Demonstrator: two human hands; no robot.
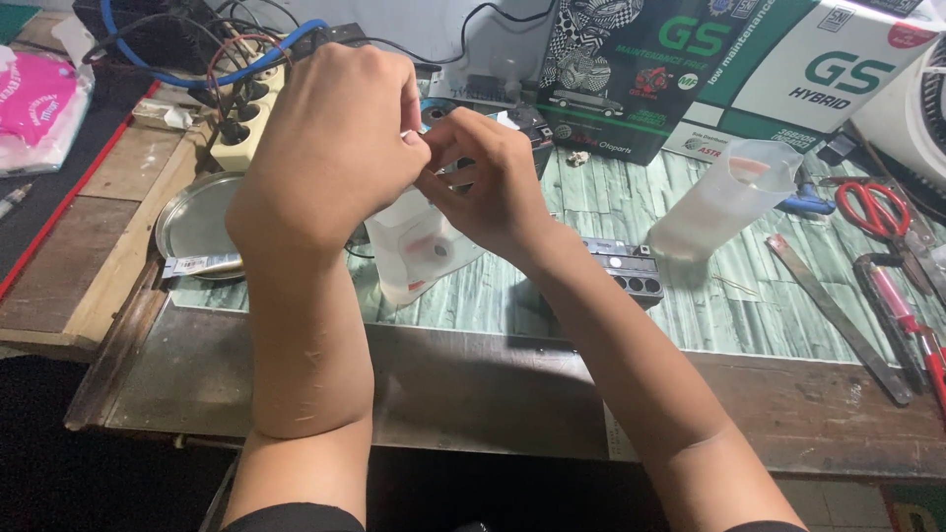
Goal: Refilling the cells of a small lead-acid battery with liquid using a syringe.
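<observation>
Both hands are raised over the middle of the workbench and meet at the top of a translucent white plastic bottle (419, 251). My left hand (330, 148) pinches the bottle's upper end from the left. My right hand (488, 182) grips the same spot from the right, fingers curled. The bottle hangs tilted below them, with a small reddish mark on its side. Its top is hidden behind my fingers. A black battery (626, 268) with a row of round holes lies just right of my right forearm.
A second translucent bottle (724, 197) stands tilted at the right. Red-handled scissors (872, 207), a flat metal file (838, 315) and a red-handled tool (912, 320) lie at far right. A round metal tray (192, 222), power strip (246, 123) and printed boxes (690, 69) sit behind.
</observation>
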